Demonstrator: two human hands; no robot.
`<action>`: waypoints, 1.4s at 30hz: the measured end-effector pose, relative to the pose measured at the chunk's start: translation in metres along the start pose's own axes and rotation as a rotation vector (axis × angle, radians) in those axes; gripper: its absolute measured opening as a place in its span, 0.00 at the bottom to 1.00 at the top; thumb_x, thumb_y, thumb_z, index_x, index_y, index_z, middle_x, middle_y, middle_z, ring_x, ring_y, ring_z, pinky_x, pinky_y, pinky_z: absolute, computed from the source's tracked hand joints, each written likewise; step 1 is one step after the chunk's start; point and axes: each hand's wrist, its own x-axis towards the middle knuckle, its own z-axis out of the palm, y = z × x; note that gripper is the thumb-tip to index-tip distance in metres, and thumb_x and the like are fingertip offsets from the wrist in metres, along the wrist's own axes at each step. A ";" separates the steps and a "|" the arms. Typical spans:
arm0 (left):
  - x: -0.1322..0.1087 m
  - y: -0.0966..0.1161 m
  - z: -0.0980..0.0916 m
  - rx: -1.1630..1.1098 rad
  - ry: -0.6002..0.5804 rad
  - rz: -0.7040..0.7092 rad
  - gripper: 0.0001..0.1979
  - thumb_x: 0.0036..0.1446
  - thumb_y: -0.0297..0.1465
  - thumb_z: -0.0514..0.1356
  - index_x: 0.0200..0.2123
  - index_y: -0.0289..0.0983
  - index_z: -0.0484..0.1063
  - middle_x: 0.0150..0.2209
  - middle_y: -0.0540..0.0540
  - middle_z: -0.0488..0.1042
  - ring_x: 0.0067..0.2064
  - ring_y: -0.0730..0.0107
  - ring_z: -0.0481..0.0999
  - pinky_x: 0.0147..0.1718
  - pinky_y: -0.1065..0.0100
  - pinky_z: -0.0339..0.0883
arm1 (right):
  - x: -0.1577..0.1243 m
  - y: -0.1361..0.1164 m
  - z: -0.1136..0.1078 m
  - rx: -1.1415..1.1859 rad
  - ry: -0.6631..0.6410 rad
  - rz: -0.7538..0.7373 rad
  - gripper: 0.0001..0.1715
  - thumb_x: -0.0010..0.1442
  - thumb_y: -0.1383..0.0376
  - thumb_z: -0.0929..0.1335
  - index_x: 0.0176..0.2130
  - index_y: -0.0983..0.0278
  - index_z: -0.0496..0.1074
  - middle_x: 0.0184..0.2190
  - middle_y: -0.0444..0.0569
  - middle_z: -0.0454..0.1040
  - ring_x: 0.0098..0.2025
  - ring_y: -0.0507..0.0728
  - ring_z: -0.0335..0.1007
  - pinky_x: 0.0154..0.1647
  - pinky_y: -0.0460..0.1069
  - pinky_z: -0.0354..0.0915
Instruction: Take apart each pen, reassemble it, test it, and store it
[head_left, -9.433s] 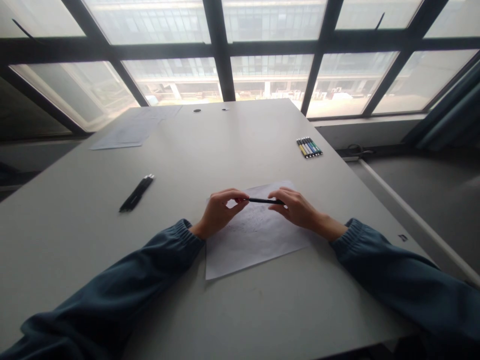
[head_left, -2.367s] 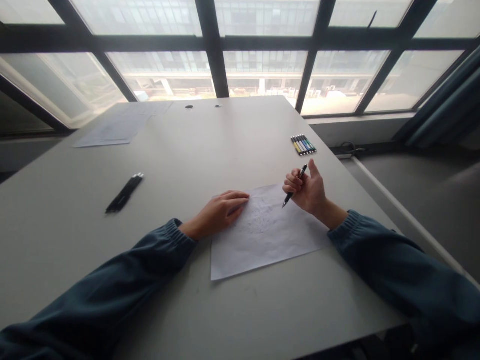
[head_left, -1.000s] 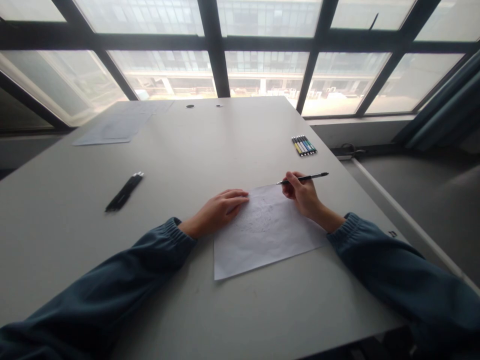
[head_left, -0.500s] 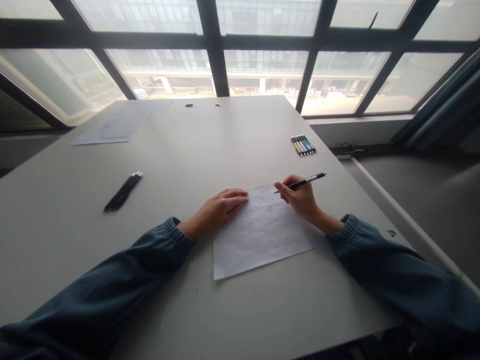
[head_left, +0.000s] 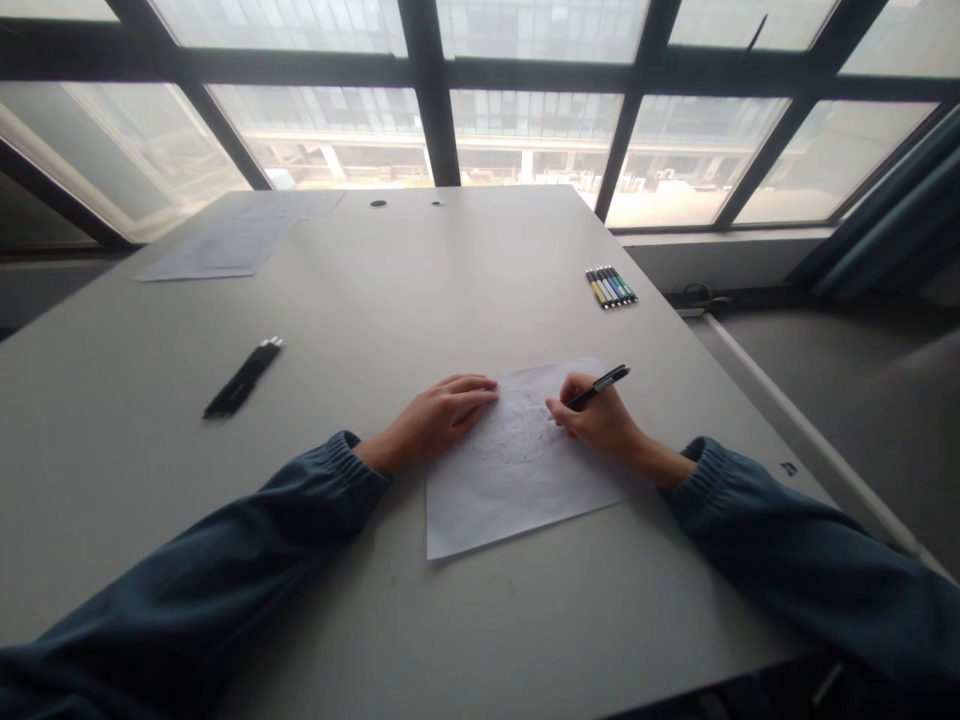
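While left hand lies flat on paper, right hand pinches pen; drawing step, next stroke needs light pressure.

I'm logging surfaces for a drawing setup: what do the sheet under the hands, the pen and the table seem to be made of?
Sheet: thin white paper, matte, lying flat with faint line work.
Pen in the right hand: probably black plastic, slightly glossy, with a lighter clip end.
Table: smooth pale grey top, likely laminate, with a soft sheen from the window.
The left hand rests flat at the sheet's edge.
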 end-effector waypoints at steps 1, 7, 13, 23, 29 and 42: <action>0.000 0.000 0.000 -0.001 0.001 -0.001 0.16 0.67 0.29 0.55 0.53 0.42 0.76 0.58 0.43 0.74 0.60 0.60 0.72 0.60 0.57 0.68 | 0.000 0.000 0.000 -0.002 0.001 0.000 0.16 0.59 0.59 0.71 0.26 0.61 0.64 0.18 0.43 0.72 0.17 0.51 0.66 0.19 0.45 0.58; 0.001 0.000 0.000 -0.005 0.009 0.004 0.16 0.67 0.30 0.55 0.53 0.42 0.77 0.58 0.43 0.74 0.60 0.60 0.72 0.60 0.57 0.68 | 0.001 -0.001 0.000 0.017 -0.009 0.016 0.16 0.59 0.58 0.71 0.27 0.61 0.64 0.18 0.43 0.72 0.17 0.51 0.67 0.20 0.45 0.59; 0.002 0.001 0.000 -0.008 0.013 0.004 0.16 0.67 0.30 0.55 0.53 0.43 0.77 0.57 0.43 0.75 0.59 0.60 0.73 0.59 0.57 0.69 | 0.001 -0.003 0.000 0.006 -0.023 0.018 0.16 0.58 0.57 0.72 0.27 0.61 0.64 0.18 0.43 0.72 0.18 0.51 0.65 0.20 0.46 0.58; 0.001 0.000 0.000 -0.004 0.011 0.003 0.15 0.67 0.30 0.55 0.53 0.44 0.76 0.58 0.44 0.75 0.59 0.60 0.73 0.59 0.57 0.69 | 0.002 -0.001 0.000 -0.068 0.009 -0.011 0.16 0.58 0.59 0.71 0.26 0.61 0.64 0.17 0.42 0.69 0.20 0.51 0.64 0.22 0.46 0.58; 0.001 0.001 -0.001 -0.008 0.007 -0.002 0.16 0.67 0.30 0.55 0.53 0.43 0.76 0.58 0.44 0.74 0.59 0.60 0.73 0.60 0.57 0.68 | 0.003 -0.003 0.000 -0.085 0.026 -0.015 0.16 0.57 0.59 0.72 0.25 0.61 0.64 0.17 0.42 0.69 0.20 0.51 0.64 0.21 0.46 0.57; 0.001 -0.003 0.000 -0.006 0.003 0.016 0.16 0.67 0.30 0.54 0.54 0.43 0.76 0.58 0.43 0.74 0.59 0.61 0.73 0.59 0.57 0.68 | 0.012 -0.010 -0.006 0.313 0.228 0.005 0.17 0.55 0.54 0.74 0.28 0.63 0.69 0.19 0.40 0.68 0.20 0.49 0.59 0.20 0.45 0.54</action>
